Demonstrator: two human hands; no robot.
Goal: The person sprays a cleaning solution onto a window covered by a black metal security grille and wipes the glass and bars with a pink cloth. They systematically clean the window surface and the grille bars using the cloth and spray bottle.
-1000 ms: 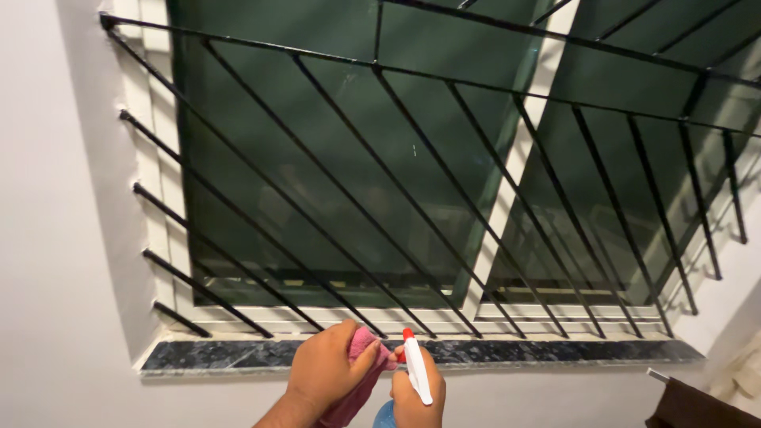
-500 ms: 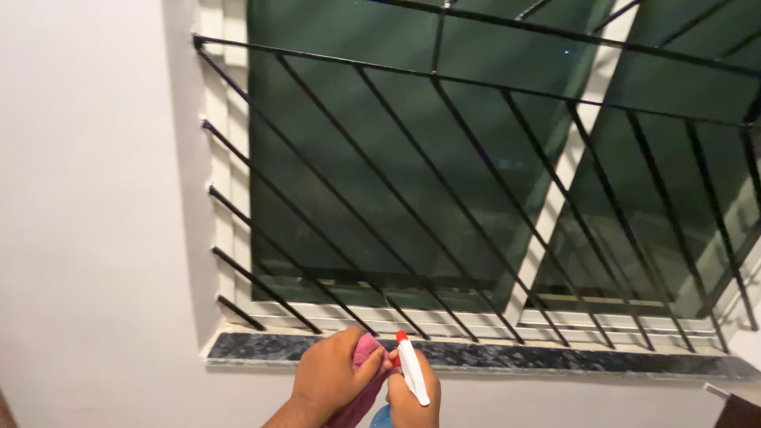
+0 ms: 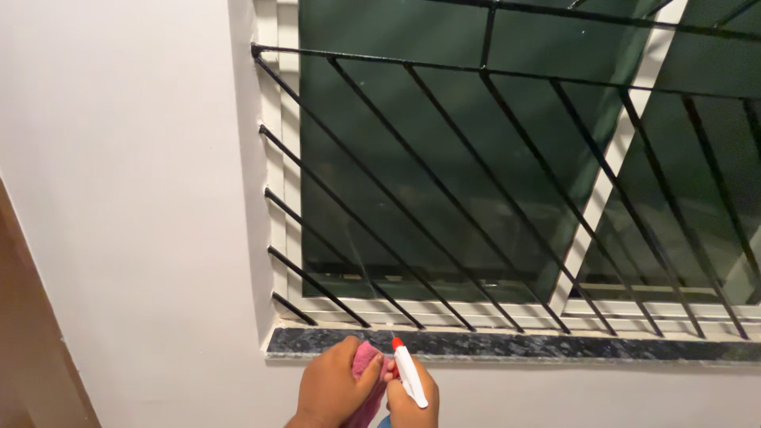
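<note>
— Head view: what are the hands doing at six o'clock?

— Left hand is curled tight around a pink cloth; right hand grips a spray bottle, its red-tipped nozzle pointing to eleven o'clock.

— Any advice?

— I'd keep the nozzle aimed between the black window bars, cloth close by.

— And around them?

— Dark speckled stone sill just above the hands, green-tinted glass, white wall at nine o'clock.
</note>
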